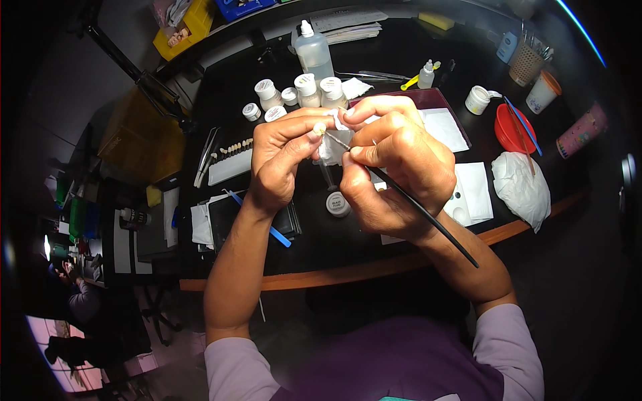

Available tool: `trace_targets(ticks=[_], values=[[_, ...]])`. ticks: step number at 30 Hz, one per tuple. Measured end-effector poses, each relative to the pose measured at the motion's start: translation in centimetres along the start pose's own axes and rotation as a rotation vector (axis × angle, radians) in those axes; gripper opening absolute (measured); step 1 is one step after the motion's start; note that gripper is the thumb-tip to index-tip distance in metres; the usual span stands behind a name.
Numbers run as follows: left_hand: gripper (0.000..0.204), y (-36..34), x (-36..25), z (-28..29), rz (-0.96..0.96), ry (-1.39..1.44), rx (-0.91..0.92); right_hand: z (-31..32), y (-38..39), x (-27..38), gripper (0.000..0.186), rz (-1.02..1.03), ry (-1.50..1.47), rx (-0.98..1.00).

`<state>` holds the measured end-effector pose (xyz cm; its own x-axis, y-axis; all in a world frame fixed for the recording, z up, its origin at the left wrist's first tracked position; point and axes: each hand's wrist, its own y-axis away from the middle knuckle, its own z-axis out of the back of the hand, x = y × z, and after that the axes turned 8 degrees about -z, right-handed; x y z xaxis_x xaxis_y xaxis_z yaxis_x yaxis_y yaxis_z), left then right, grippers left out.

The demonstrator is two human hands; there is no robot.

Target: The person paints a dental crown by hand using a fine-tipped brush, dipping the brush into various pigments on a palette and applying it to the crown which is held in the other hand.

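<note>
Right hand holds brush; left hand, pale piece.

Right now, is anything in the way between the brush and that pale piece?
Nothing visible. The brush in the right hand slants toward the pale piece in the left fingers; white tissue shows below the brush, not across its path. I can't tell whether brush and piece touch.

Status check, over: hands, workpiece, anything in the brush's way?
Left hand pinching small tooth-coloured piece. Right hand gripping black-handled paintbrush, tip beside the piece, contact unclear. White tissue bunched between hands; nothing visibly blocking the tip.
</note>
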<state>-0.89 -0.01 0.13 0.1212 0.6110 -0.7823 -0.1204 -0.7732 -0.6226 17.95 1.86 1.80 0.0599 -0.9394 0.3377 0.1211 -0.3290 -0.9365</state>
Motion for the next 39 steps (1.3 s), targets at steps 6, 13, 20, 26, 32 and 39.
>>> trace_targets(ticks=[6,13,20,26,32,39], values=[[0.031,-0.03,0.10,-0.01,0.008,0.009,0.001,0.00,0.05,-0.02,0.021,-0.003,-0.011,-0.002],[0.032,-0.01,0.32,0.20,0.003,0.007,0.000,0.19,0.02,0.17,0.021,-0.005,-0.003,0.030],[0.031,0.02,0.29,0.15,0.006,0.020,0.002,0.02,0.08,-0.02,0.022,-0.002,-0.004,-0.004],[0.031,0.01,0.46,0.08,0.003,0.020,-0.006,-0.06,0.06,-0.08,0.022,-0.001,0.000,-0.011],[0.031,-0.04,0.38,0.05,-0.002,0.020,0.002,0.01,0.03,-0.07,0.022,-0.002,0.001,-0.007],[0.031,0.08,0.44,0.25,0.002,0.014,0.000,-0.12,0.03,0.00,0.021,0.000,0.003,-0.003]])
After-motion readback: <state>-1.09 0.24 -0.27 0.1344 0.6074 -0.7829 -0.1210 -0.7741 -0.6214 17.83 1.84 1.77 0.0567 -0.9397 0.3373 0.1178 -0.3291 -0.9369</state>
